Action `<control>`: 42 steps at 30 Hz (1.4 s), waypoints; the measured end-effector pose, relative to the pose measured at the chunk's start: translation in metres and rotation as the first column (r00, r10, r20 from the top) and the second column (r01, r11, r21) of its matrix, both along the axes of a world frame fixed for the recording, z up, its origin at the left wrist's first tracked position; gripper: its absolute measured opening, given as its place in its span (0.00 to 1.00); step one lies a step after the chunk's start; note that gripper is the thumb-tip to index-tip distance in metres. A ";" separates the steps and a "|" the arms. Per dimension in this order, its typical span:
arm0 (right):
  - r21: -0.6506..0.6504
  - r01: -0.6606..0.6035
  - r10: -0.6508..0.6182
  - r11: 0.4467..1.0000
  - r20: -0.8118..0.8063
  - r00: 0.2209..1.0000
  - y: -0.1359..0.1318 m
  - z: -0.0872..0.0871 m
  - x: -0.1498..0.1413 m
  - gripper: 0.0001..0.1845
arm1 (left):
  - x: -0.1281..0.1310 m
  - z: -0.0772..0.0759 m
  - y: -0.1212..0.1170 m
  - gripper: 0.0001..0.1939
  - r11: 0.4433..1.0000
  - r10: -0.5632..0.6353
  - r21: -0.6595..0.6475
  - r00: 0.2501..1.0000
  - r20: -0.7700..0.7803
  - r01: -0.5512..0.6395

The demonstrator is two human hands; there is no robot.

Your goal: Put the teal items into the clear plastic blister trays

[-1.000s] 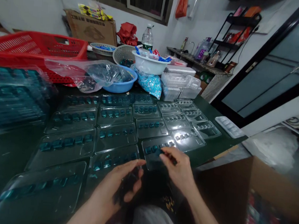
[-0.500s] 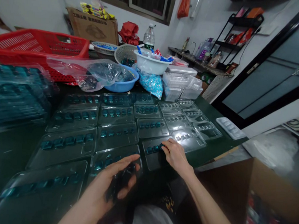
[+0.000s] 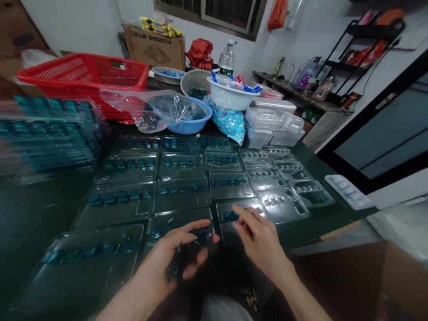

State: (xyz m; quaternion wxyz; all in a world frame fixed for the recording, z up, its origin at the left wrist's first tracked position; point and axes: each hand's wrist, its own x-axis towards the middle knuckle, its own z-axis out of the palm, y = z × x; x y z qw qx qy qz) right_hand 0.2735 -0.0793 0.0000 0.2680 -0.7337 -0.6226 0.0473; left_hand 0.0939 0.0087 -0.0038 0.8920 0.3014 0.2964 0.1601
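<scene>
A green-topped desk (image 3: 327, 224) carries rows of clear plastic blister trays (image 3: 182, 192) set with teal pieces, with a red plastic basket (image 3: 83, 73) and a blue basin (image 3: 198, 122) beyond them. At the near edge, a person's left hand (image 3: 161, 260) closes its grip around a dark clump of small pieces (image 3: 182, 257). The right hand (image 3: 263, 243) sits just above the nearest tray (image 3: 239, 222), fingers bunched, though whether its grip pinches anything cannot be told.

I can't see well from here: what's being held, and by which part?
The left hand grips a lumpy, dark teal clump against its palm; whether the right hand holds anything at its fingertips cannot be told.
</scene>
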 end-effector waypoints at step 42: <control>0.242 0.084 0.068 0.967 -0.558 0.827 -0.004 -0.022 -0.051 0.07 | 0.010 -0.011 -0.013 0.11 0.947 0.148 0.315 0.960 -0.239 -0.067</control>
